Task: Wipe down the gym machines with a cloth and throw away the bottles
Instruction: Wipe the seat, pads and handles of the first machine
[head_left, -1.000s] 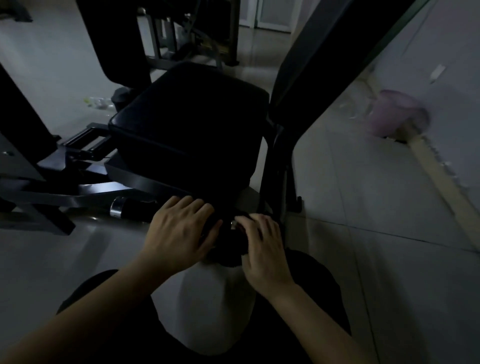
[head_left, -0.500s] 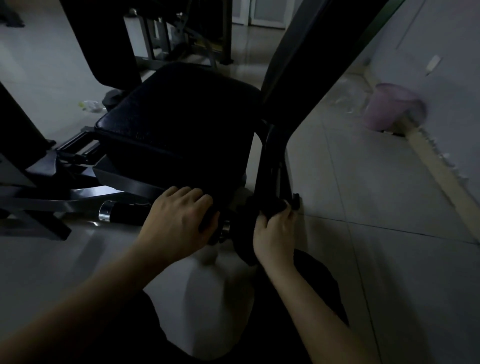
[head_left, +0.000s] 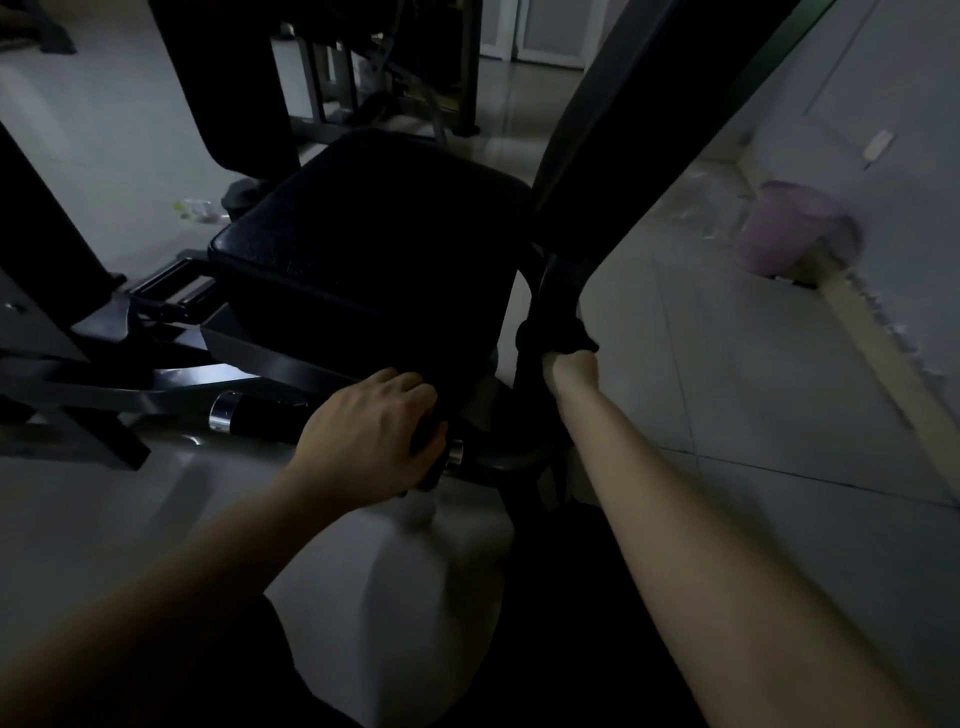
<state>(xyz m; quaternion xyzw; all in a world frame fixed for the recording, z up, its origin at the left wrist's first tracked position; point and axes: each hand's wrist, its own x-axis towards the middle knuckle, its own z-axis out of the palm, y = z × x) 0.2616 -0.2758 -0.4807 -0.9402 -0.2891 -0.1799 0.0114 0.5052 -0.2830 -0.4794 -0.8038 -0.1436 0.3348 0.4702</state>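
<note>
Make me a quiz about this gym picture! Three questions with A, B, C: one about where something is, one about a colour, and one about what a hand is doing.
1. Where is the dark cloth?
A. On the floor
B. Round the machine's upright post, held by the right hand
C. Hanging on a door

2. What colour is the bin by the wall?
A. Green
B. Orange
C. Pinkish purple

3. What is the left hand doing?
A. Gripping the black handle
B. Hanging free
C. Holding a bottle

Answers: 1 B, the cloth bunches round the post at the right wrist. 2 C, it looks pale pinkish purple. 3 A, its fingers curl over the handle.
</note>
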